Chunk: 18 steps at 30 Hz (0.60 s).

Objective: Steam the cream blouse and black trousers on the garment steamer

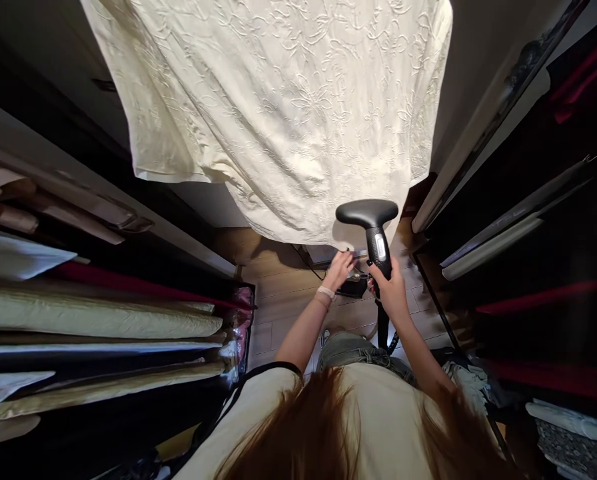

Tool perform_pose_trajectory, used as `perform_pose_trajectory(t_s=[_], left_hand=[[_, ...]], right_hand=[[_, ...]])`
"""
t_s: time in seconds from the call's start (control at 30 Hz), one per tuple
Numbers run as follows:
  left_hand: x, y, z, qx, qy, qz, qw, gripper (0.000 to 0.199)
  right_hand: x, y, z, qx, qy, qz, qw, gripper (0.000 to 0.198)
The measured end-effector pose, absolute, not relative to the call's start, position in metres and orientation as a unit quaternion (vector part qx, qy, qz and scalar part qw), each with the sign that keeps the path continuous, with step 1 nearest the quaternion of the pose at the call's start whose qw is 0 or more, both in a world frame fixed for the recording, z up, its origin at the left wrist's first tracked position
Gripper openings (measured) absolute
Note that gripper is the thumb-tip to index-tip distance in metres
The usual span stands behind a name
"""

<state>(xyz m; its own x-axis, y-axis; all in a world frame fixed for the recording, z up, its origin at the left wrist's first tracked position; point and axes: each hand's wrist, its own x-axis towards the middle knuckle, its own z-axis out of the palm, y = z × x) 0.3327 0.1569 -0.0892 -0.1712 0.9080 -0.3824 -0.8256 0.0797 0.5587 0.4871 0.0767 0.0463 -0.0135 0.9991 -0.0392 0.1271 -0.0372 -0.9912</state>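
A cream cloth with raised floral embroidery (308, 120) hangs in front of me, its hem curving down toward the floor. My right hand (391, 287) is wrapped round the handle of a black garment steamer (367, 212). The steamer's wide head is up, close to the lower part of the cloth. A dark hose runs down from the handle. At the bottom hem, my left hand (339, 269) has its fingertips closed on the cloth's edge. Part of that grip is hidden by the fingers.
Clothes on hangers (98, 313) line the left side, close to my arm. Dark garments (543, 267) hang on the right. Below the cloth, a pale tiled floor (273, 313) shows, with a dark object (352, 288) and a cable on it.
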Motion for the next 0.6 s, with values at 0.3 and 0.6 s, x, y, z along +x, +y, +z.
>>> perform_pose_trajectory(t_s=[0.3, 0.6], left_hand=[[0.285, 0.218, -0.09, 0.018, 0.334, 0.667, 0.666, 0.013], [0.268, 0.22, -0.092, -0.003, 0.34, 0.654, 0.676, 0.009]], right_hand=[[0.47, 0.122, 0.102, -0.527, -0.509, 0.406, 0.546, 0.054], [0.431, 0.154, 0.096, -0.549, -0.492, 0.363, 0.571, 0.06]])
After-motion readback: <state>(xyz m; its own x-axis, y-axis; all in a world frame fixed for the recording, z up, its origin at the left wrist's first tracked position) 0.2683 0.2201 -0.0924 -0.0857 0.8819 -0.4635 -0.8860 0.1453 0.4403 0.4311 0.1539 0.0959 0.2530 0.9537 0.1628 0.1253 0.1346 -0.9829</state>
